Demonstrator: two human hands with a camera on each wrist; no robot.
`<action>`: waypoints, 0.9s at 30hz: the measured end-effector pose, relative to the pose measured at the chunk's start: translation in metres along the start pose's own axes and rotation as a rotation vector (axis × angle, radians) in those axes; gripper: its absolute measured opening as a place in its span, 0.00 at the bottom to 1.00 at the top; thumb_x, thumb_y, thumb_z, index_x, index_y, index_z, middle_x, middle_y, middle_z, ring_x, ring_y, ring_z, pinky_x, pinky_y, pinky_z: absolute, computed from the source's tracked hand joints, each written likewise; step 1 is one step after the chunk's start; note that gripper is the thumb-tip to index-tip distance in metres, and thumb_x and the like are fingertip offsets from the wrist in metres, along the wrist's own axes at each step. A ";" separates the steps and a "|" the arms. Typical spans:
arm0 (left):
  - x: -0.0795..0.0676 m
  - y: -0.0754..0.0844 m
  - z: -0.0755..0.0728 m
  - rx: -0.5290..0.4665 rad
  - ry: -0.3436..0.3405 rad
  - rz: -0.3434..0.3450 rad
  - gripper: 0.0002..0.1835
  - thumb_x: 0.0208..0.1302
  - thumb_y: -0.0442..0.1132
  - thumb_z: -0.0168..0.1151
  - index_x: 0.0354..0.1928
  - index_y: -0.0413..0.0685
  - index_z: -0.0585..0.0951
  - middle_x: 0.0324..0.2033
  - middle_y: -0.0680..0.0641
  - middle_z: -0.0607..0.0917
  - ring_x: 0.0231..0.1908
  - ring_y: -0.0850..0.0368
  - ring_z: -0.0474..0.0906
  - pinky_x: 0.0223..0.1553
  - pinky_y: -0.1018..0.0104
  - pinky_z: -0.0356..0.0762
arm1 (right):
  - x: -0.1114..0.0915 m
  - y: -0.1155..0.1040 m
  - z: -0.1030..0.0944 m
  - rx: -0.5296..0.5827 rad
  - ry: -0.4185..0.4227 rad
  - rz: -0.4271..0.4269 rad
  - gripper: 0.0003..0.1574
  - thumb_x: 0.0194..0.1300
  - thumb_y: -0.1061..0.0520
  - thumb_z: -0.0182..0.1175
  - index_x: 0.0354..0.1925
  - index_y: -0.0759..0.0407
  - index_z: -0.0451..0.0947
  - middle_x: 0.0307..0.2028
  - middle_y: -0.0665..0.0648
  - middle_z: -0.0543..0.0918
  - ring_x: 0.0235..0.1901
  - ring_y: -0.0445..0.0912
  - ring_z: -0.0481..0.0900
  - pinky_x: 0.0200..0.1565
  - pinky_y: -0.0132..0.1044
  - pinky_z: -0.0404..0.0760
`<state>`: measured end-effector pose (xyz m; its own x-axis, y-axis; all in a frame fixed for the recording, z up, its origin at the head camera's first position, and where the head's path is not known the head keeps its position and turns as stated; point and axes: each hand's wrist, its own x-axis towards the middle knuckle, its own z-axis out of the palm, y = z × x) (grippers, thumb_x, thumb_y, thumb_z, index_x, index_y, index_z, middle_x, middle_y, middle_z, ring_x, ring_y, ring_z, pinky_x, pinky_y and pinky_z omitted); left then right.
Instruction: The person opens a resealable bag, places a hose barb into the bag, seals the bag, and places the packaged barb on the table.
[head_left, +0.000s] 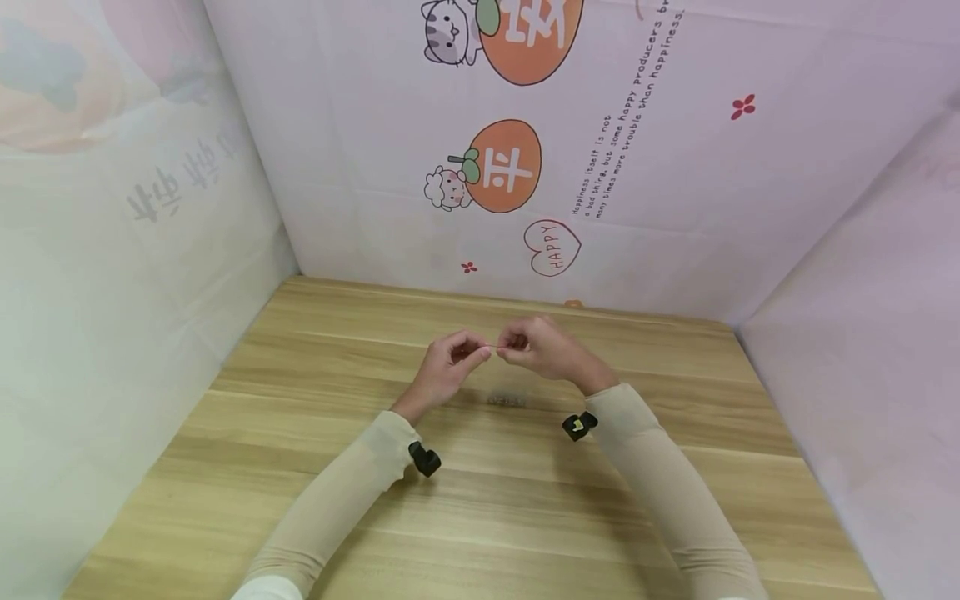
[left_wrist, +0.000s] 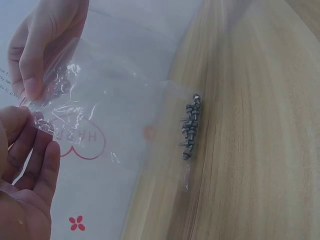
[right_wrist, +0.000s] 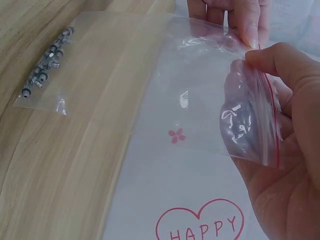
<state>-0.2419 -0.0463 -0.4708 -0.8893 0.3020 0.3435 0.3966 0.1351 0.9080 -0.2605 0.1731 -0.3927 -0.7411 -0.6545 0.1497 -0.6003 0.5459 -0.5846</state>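
Note:
A clear zip-lock bag (right_wrist: 200, 105) with a red line along its top edge hangs between my two hands. Several small grey screws (left_wrist: 190, 127) lie in a row at the bag's bottom; the same screws (right_wrist: 47, 62) show in the right wrist view. My left hand (head_left: 446, 367) pinches the bag's top edge between thumb and fingers. Close beside it, my right hand (head_left: 546, 346) pinches the same edge, its fingers partly behind the film. In the head view the bag is almost invisible, and the screws (head_left: 507, 400) appear as a dark strip below the hands.
Beneath the hands is a wood-grain table (head_left: 480, 517). A white printed sheet (head_left: 360, 167) with cartoon figures and lettering rises behind its back edge, and pale side walls (head_left: 135, 275) stand left and right. Each sleeve carries a small black camera (head_left: 425, 459).

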 end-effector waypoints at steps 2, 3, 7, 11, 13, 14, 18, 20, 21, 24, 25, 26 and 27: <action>0.000 -0.001 0.000 -0.003 0.007 -0.001 0.11 0.77 0.43 0.64 0.49 0.43 0.86 0.42 0.44 0.88 0.43 0.47 0.85 0.45 0.69 0.83 | 0.001 0.000 0.001 -0.005 0.002 -0.002 0.06 0.73 0.62 0.66 0.35 0.58 0.86 0.29 0.51 0.87 0.28 0.40 0.80 0.32 0.31 0.82; 0.000 -0.001 0.000 -0.004 0.011 -0.002 0.10 0.77 0.43 0.65 0.49 0.44 0.86 0.42 0.44 0.88 0.43 0.48 0.85 0.44 0.70 0.83 | 0.001 0.000 0.001 -0.008 0.005 -0.003 0.06 0.73 0.62 0.66 0.35 0.58 0.86 0.29 0.51 0.87 0.28 0.39 0.80 0.32 0.31 0.83; -0.001 0.000 0.000 -0.007 0.011 -0.011 0.10 0.76 0.44 0.65 0.48 0.44 0.86 0.42 0.44 0.88 0.42 0.47 0.84 0.43 0.70 0.82 | -0.001 0.003 0.001 -0.006 0.018 -0.012 0.05 0.72 0.62 0.67 0.36 0.59 0.87 0.30 0.51 0.87 0.29 0.39 0.82 0.34 0.31 0.84; 0.000 0.000 -0.001 0.000 0.011 -0.011 0.11 0.76 0.44 0.65 0.49 0.44 0.86 0.42 0.45 0.88 0.42 0.48 0.84 0.42 0.71 0.82 | -0.004 0.005 0.000 0.009 0.030 -0.024 0.05 0.72 0.61 0.68 0.36 0.60 0.87 0.30 0.50 0.88 0.29 0.39 0.82 0.34 0.33 0.85; 0.000 -0.001 -0.001 0.003 0.015 -0.010 0.11 0.76 0.44 0.65 0.49 0.43 0.86 0.42 0.44 0.88 0.41 0.49 0.84 0.42 0.71 0.82 | -0.005 0.006 -0.001 0.015 0.032 -0.022 0.05 0.72 0.61 0.68 0.36 0.59 0.87 0.30 0.50 0.88 0.29 0.39 0.82 0.35 0.35 0.85; 0.000 -0.001 -0.001 0.003 0.014 -0.009 0.12 0.76 0.44 0.65 0.49 0.42 0.86 0.42 0.44 0.88 0.42 0.48 0.84 0.42 0.71 0.82 | -0.005 0.007 -0.001 0.019 0.033 -0.020 0.05 0.72 0.61 0.68 0.36 0.58 0.87 0.30 0.50 0.88 0.29 0.39 0.82 0.35 0.36 0.85; 0.000 0.000 -0.001 -0.001 0.013 -0.014 0.12 0.76 0.43 0.65 0.49 0.41 0.86 0.42 0.41 0.88 0.43 0.42 0.85 0.43 0.71 0.82 | -0.006 0.008 -0.001 0.018 0.033 -0.013 0.05 0.72 0.60 0.68 0.36 0.57 0.87 0.30 0.49 0.87 0.29 0.40 0.82 0.37 0.39 0.86; 0.000 0.001 -0.001 -0.003 0.009 -0.018 0.12 0.76 0.43 0.65 0.49 0.40 0.85 0.43 0.41 0.88 0.44 0.39 0.85 0.43 0.72 0.82 | -0.006 0.009 -0.001 0.014 0.031 -0.015 0.05 0.73 0.60 0.68 0.36 0.58 0.87 0.30 0.50 0.88 0.29 0.39 0.82 0.37 0.38 0.86; -0.001 0.001 -0.001 -0.003 0.007 -0.021 0.12 0.76 0.43 0.65 0.49 0.40 0.85 0.43 0.41 0.88 0.44 0.39 0.85 0.43 0.72 0.82 | -0.006 0.009 0.000 0.010 0.029 -0.018 0.05 0.73 0.60 0.68 0.36 0.58 0.87 0.30 0.51 0.88 0.29 0.39 0.82 0.36 0.37 0.85; -0.001 0.001 -0.001 -0.001 0.005 -0.021 0.13 0.77 0.42 0.64 0.50 0.38 0.85 0.43 0.41 0.88 0.45 0.36 0.85 0.44 0.71 0.82 | -0.005 0.010 0.000 0.000 0.026 -0.030 0.06 0.73 0.60 0.67 0.36 0.57 0.86 0.31 0.54 0.88 0.29 0.38 0.81 0.34 0.33 0.83; -0.001 0.001 -0.001 0.002 0.006 -0.021 0.13 0.77 0.43 0.64 0.50 0.37 0.85 0.43 0.41 0.88 0.45 0.36 0.85 0.44 0.71 0.82 | -0.005 0.010 0.000 -0.002 0.024 -0.033 0.06 0.73 0.60 0.67 0.36 0.57 0.86 0.31 0.55 0.88 0.29 0.38 0.81 0.33 0.32 0.83; -0.001 0.000 -0.001 0.004 0.007 -0.020 0.14 0.77 0.43 0.64 0.50 0.37 0.85 0.43 0.41 0.88 0.45 0.35 0.85 0.44 0.71 0.82 | -0.004 0.010 0.000 -0.005 0.023 -0.036 0.06 0.73 0.60 0.67 0.36 0.56 0.86 0.31 0.55 0.88 0.29 0.38 0.81 0.33 0.33 0.83; -0.001 -0.001 -0.001 0.006 0.008 -0.019 0.14 0.77 0.43 0.64 0.50 0.36 0.85 0.43 0.41 0.88 0.45 0.35 0.85 0.43 0.71 0.82 | -0.004 0.010 -0.001 -0.005 0.022 -0.039 0.06 0.73 0.60 0.67 0.36 0.56 0.86 0.31 0.55 0.89 0.29 0.39 0.81 0.33 0.33 0.83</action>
<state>-0.2419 -0.0477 -0.4712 -0.8984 0.2919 0.3281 0.3810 0.1466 0.9129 -0.2639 0.1817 -0.3987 -0.7234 -0.6639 0.1895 -0.6302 0.5227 -0.5742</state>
